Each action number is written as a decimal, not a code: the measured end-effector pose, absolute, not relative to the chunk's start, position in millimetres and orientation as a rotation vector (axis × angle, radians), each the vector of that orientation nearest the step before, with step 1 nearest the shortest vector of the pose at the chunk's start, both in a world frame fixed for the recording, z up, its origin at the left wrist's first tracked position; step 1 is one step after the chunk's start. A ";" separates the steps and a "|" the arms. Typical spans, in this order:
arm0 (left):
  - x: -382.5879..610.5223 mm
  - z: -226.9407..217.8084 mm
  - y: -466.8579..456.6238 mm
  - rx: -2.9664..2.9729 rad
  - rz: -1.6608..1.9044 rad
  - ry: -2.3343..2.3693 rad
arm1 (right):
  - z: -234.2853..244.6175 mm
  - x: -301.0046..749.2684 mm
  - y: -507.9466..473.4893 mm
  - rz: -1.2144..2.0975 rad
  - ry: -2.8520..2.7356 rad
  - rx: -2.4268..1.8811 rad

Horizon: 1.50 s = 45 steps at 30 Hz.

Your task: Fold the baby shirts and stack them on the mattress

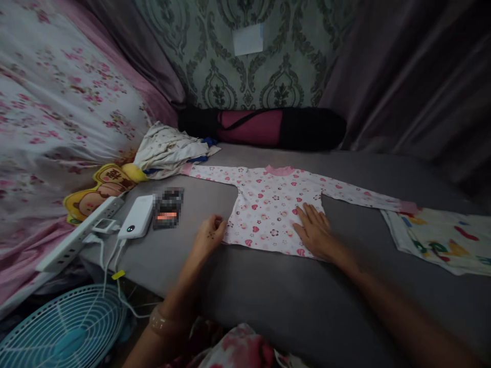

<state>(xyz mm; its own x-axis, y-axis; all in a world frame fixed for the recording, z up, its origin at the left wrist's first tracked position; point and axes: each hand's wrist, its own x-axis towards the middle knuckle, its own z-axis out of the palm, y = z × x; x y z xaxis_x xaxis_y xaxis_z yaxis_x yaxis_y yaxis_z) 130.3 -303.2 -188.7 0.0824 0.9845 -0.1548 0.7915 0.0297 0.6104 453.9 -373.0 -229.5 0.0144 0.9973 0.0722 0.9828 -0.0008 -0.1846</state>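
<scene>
A small white long-sleeved shirt [268, 202] with pink hearts and a pink collar lies spread flat on the grey surface [268, 296], sleeves stretched out to both sides. My left hand [209, 235] rests at the shirt's lower left hem, fingers curled and pinching its edge. My right hand [314, 230] lies flat and open on the lower right part of the shirt, fingers stretched toward the collar.
A folded printed cloth [441, 237] lies at the right. A heap of pale clothes [169, 148] sits at the back left, near a yellow cartoon cushion [99, 189]. A white power bank [136, 217], power strip [76, 232] and blue fan [65, 332] are at left. A dark roll bag [264, 128] lines the wall.
</scene>
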 end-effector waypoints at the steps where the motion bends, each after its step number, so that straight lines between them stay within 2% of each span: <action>1: 132.5 -189.0 -303.2 1.797 0.441 1.733 | -229.7 456.6 -383.3 0.107 -2.087 -2.089; 6: 137.8 -194.9 -299.4 1.805 0.421 1.636 | -227.3 462.3 -415.1 0.135 -2.061 -2.081; 15: 114.4 -197.3 -303.1 1.779 0.445 1.660 | -234.3 470.2 -414.3 0.104 -2.126 -2.100; 20: 116.7 -193.6 -311.6 1.854 0.406 1.641 | -208.4 468.7 -393.9 0.126 -2.257 -2.116; 25: 121.2 -195.8 -323.2 1.944 0.421 1.666 | -182.9 399.1 -330.6 0.247 -2.290 -1.959; 30: 122.4 -209.8 -334.9 2.137 0.634 1.647 | -196.2 318.1 -274.5 0.365 -2.297 -1.788; 33: 120.1 -217.7 -336.1 2.221 0.778 1.557 | -207.8 296.1 -256.4 0.361 -2.236 -1.830; 39: 113.7 -221.9 -334.2 2.299 0.648 1.489 | -217.9 290.2 -245.6 0.270 -2.141 -1.872; 45: 114.6 -217.5 -335.8 2.234 0.684 1.496 | -215.4 291.0 -249.6 0.224 -2.110 -1.844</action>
